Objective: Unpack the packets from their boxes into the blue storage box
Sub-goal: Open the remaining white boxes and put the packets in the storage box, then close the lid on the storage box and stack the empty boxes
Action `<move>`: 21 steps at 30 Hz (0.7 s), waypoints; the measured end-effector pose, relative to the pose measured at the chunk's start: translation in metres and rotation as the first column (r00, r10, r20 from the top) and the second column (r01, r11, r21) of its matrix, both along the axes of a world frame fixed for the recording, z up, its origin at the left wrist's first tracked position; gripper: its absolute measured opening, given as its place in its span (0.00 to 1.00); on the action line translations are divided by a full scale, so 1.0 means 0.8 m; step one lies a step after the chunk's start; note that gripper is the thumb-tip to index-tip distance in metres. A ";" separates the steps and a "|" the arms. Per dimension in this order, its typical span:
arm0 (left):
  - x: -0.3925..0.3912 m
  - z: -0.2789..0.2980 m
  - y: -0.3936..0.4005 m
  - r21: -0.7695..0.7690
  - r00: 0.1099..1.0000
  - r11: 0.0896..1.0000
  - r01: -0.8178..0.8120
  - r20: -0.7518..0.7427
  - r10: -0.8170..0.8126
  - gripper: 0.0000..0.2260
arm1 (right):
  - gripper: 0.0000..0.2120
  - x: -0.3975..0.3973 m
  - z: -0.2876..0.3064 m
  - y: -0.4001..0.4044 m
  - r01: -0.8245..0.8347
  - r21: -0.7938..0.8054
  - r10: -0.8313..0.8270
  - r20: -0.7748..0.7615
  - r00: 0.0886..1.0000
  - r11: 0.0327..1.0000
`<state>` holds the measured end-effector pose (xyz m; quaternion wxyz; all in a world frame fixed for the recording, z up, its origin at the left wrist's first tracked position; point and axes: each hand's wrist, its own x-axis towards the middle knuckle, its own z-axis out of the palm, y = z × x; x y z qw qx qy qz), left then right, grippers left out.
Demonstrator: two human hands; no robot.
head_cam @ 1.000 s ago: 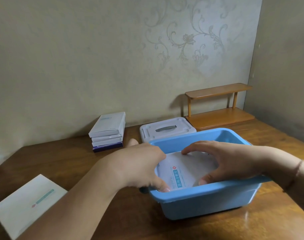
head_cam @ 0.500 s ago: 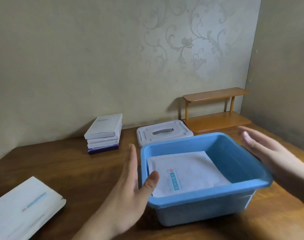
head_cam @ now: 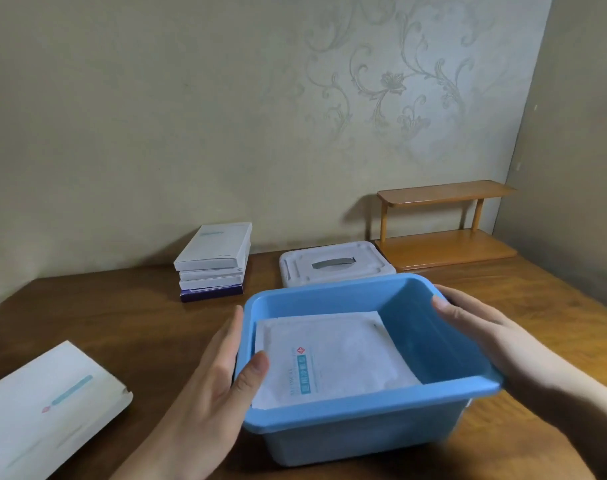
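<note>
Two hands grasp a blue plastic box [head_cam: 364, 420] on a wooden table [head_cam: 122, 317].

Half a second ago both hands hovered flat and apart from the box; now the left hand [head_cam: 212, 382] grips its left rim, thumb hooked inside, and the right hand [head_cam: 482, 337] grips the right rim. A flat white packet [head_cam: 333, 358] with teal print lies in the box, towards its left. A white carton [head_cam: 45, 407] lies at the near left. Behind stand a stack of cartons [head_cam: 213, 261], a white lid [head_cam: 336, 266] with a grey handle and a small wooden shelf [head_cam: 444, 223], against beige floral wallpaper [head_cam: 225, 116].
</note>
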<state>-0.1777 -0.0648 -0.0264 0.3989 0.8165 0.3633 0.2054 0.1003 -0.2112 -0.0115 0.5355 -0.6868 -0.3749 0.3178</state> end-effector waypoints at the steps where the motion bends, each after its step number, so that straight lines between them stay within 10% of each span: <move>1: -0.005 0.001 0.003 -0.004 1.000 1.000 0.010 -0.016 -0.010 0.46 | 0.23 0.001 -0.003 0.005 -0.006 -0.011 0.006 0.010 1.000 1.000; 4: -0.014 0.009 0.016 -0.067 0.998 0.997 0.024 -0.059 -0.028 0.46 | 0.26 0.017 -0.012 0.014 -0.015 -0.053 0.018 0.069 0.997 0.998; 8: 0.028 0.028 0.098 -0.287 0.975 0.955 -0.070 0.183 0.126 0.71 | 0.32 0.087 -0.027 0.035 -0.038 -0.124 0.053 0.113 0.992 0.992; 12: 0.094 0.026 0.192 -0.651 0.928 0.754 0.088 0.328 0.175 0.46 | 0.33 0.139 -0.010 0.111 -0.089 -0.105 0.086 -0.030 0.996 0.990; 21: 0.182 0.004 0.267 -0.881 0.941 0.471 0.042 0.194 0.279 0.48 | 0.20 0.160 -0.006 0.257 -0.010 -0.462 0.057 0.088 0.995 0.887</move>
